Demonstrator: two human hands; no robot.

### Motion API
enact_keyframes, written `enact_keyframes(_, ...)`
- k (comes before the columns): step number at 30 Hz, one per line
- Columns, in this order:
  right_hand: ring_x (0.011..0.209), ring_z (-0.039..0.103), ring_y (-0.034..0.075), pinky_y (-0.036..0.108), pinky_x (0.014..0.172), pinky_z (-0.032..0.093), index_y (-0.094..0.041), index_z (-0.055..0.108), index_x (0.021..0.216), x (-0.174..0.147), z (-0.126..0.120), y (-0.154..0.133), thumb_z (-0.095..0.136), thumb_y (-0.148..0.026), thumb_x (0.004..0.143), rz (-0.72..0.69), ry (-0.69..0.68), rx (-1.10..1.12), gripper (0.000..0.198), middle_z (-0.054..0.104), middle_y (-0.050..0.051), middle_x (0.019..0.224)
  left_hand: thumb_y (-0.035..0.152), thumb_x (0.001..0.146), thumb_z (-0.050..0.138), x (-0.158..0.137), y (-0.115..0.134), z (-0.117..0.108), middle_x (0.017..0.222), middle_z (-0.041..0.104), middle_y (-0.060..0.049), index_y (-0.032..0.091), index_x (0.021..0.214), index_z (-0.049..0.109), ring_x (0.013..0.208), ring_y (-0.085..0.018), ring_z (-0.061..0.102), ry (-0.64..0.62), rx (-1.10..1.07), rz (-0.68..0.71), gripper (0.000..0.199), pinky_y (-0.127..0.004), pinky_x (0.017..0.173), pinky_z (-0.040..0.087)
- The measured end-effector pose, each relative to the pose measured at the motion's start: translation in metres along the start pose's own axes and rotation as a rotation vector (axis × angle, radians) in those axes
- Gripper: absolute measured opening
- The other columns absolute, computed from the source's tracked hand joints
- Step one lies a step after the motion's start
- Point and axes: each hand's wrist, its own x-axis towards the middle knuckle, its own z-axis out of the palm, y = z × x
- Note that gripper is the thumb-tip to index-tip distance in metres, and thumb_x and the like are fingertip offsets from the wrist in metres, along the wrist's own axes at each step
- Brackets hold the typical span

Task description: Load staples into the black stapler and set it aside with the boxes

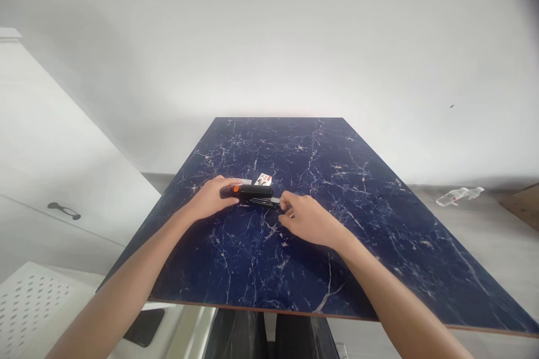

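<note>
A black stapler with an orange part at its left end lies across the dark blue marbled table. Its body appears opened, showing a metal strip along the near side. My left hand grips the orange end between thumb and fingers. At the other end, my right hand is closed, thumb and forefinger pinched at the tip of the metal strip; the small piece between the fingertips is hidden. Just behind the stapler sits a small white box with red and black print, beside another flat white item partly covered by my left hand.
A white cabinet with a dark handle stands to the left. Below the table's left front lies a dark phone-like slab by a white perforated surface. Clear plastic bottles lie on the floor at right, near a brown box.
</note>
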Motion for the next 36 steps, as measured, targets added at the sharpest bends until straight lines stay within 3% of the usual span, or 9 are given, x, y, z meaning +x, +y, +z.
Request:
enact_keyframes(8, 0.058, 0.063, 0.016, 0.027, 0.057, 0.040, -0.023, 0.053, 0.090, -0.003, 0.004, -0.013, 0.058, -0.016, 0.080, -0.070, -0.185, 0.225, 0.014, 0.070, -0.002, 0.071, 0.043, 0.083, 0.073, 0.004, -0.002, 0.002, 0.120, 0.070, -0.005, 0.036, 0.134, 0.065, 0.109, -0.030, 0.063, 0.001, -0.028, -0.011, 0.052, -0.045, 0.096, 0.049)
enact_keyframes(14, 0.072, 0.066, 0.020, 0.030, 0.068, 0.044, -0.022, 0.057, 0.081, -0.005, 0.010, -0.021, 0.060, -0.018, 0.079, -0.145, -0.137, 0.158, 0.006, 0.065, 0.000, 0.070, 0.043, 0.082, 0.074, 0.004, 0.004, 0.001, 0.118, 0.070, -0.005, 0.035, 0.132, 0.067, 0.107, -0.029, 0.065, -0.009, -0.042, -0.033, 0.052, -0.044, 0.096, 0.050)
enact_keyframes(19, 0.073, 0.065, 0.019, 0.028, 0.066, 0.042, -0.022, 0.060, 0.083, -0.006, 0.015, -0.023, 0.062, -0.021, 0.080, -0.153, -0.133, 0.137, 0.005, 0.066, 0.002, 0.080, 0.042, 0.082, 0.075, 0.007, 0.000, 0.000, 0.116, 0.070, -0.005, 0.035, 0.132, 0.067, 0.105, -0.029, 0.065, -0.007, -0.021, -0.043, 0.051, -0.042, 0.092, 0.050)
enact_keyframes(22, 0.064, 0.061, 0.016, 0.027, 0.061, 0.039, -0.022, 0.056, 0.090, -0.002, 0.020, -0.021, 0.061, -0.026, 0.084, -0.092, -0.068, 0.144, 0.008, 0.066, 0.001, 0.079, 0.043, 0.081, 0.077, 0.005, 0.004, 0.006, 0.113, 0.070, -0.005, 0.035, 0.132, 0.066, 0.102, -0.028, 0.065, 0.014, -0.005, -0.018, 0.052, -0.041, 0.091, 0.050)
enact_keyframes(25, 0.060, 0.057, 0.016, 0.028, 0.059, 0.035, -0.022, 0.050, 0.090, 0.006, 0.023, -0.013, 0.058, -0.031, 0.088, 0.006, 0.114, 0.065, 0.012, 0.065, 0.001, 0.076, 0.047, 0.081, 0.078, 0.001, 0.023, 0.020, 0.116, 0.071, -0.007, 0.030, 0.129, 0.068, 0.107, -0.029, 0.062, 0.075, -0.009, 0.065, 0.051, -0.042, 0.091, 0.049)
enact_keyframes(27, 0.062, 0.057, 0.017, 0.028, 0.060, 0.034, -0.023, 0.048, 0.087, 0.011, 0.021, -0.005, 0.058, -0.034, 0.089, 0.054, 0.216, 0.009, 0.016, 0.066, 0.002, 0.079, 0.054, 0.082, 0.077, -0.001, 0.040, 0.027, 0.120, 0.071, -0.008, 0.028, 0.126, 0.069, 0.111, -0.031, 0.060, 0.043, -0.011, 0.170, 0.052, -0.044, 0.093, 0.048)
enact_keyframes(30, 0.064, 0.058, 0.018, 0.028, 0.061, 0.034, -0.023, 0.046, 0.088, 0.016, 0.014, 0.005, 0.057, -0.036, 0.090, 0.109, 0.213, 0.026, 0.017, 0.067, 0.003, 0.081, 0.054, 0.093, 0.062, 0.004, 0.052, 0.027, 0.124, 0.070, -0.007, 0.028, 0.128, 0.069, 0.115, -0.031, 0.059, -0.050, -0.050, 0.287, 0.043, -0.046, 0.099, 0.046)
enact_keyframes(33, 0.066, 0.059, 0.019, 0.028, 0.061, 0.035, -0.023, 0.046, 0.089, 0.018, 0.008, 0.010, 0.058, -0.034, 0.089, 0.130, 0.173, 0.042, 0.015, 0.068, 0.004, 0.083, 0.037, 0.101, 0.046, 0.021, 0.036, 0.012, 0.135, 0.065, -0.008, 0.026, 0.133, 0.065, 0.127, -0.030, 0.054, 0.051, -0.033, 0.170, 0.038, -0.049, 0.109, 0.041)
enact_keyframes(36, 0.069, 0.060, 0.019, 0.029, 0.062, 0.036, -0.023, 0.047, 0.091, 0.019, 0.008, 0.013, 0.057, -0.030, 0.089, 0.120, 0.171, 0.023, 0.013, 0.068, 0.005, 0.086, 0.030, 0.091, 0.056, 0.035, 0.011, -0.003, 0.152, 0.051, -0.009, 0.025, 0.143, 0.057, 0.139, -0.034, 0.044, -0.015, 0.093, 0.107, 0.052, -0.053, 0.116, 0.034)
